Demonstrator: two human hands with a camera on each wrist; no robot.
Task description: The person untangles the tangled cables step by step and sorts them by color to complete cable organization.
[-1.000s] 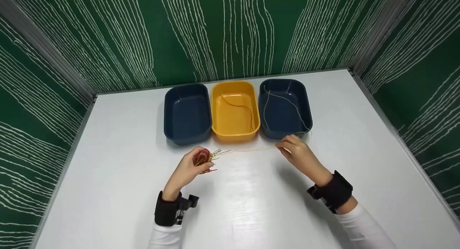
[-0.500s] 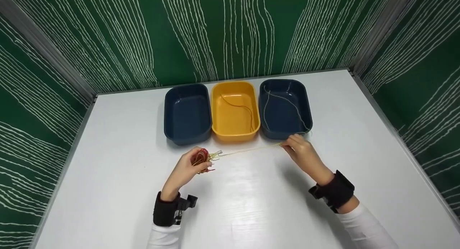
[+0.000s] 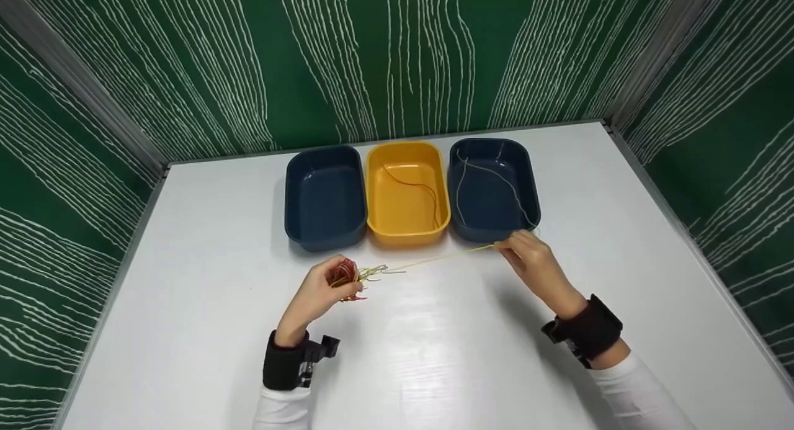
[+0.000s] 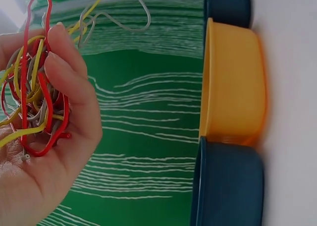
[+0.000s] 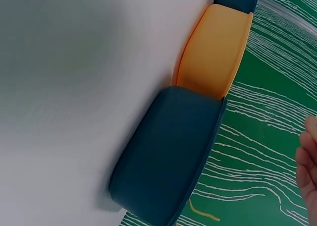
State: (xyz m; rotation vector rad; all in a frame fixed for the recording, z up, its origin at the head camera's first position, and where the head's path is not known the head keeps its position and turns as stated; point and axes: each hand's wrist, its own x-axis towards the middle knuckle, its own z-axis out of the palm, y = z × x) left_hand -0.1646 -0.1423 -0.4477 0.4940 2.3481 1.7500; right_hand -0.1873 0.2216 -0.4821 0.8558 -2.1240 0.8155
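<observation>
In the head view, my left hand (image 3: 310,300) holds a tangled bundle of thin red, yellow and grey cords (image 3: 345,275). The left wrist view shows the bundle (image 4: 37,97) within the curled fingers, with a loose grey loop sticking out beyond the fingertips. One yellow cord (image 3: 443,256) stretches nearly straight from the bundle to my right hand (image 3: 536,265), which pinches it between thumb and fingers. That hand is just in front of the right blue tray (image 3: 493,225). Only some of its fingers (image 5: 307,161) appear at the right wrist view's edge.
A yellow tray (image 3: 408,236) stands between the right blue tray and a left blue tray (image 3: 325,237). An orange-brown cord (image 3: 412,183) lies in the yellow one. A pale cord (image 3: 496,170) lies in the right one, reaching over its front corner. Green walls with white lines surround the white table.
My right hand has moved slightly right and away from the left hand, drawing the yellow cord straighter and longer. The left hand with the bundle has shifted slightly left.
</observation>
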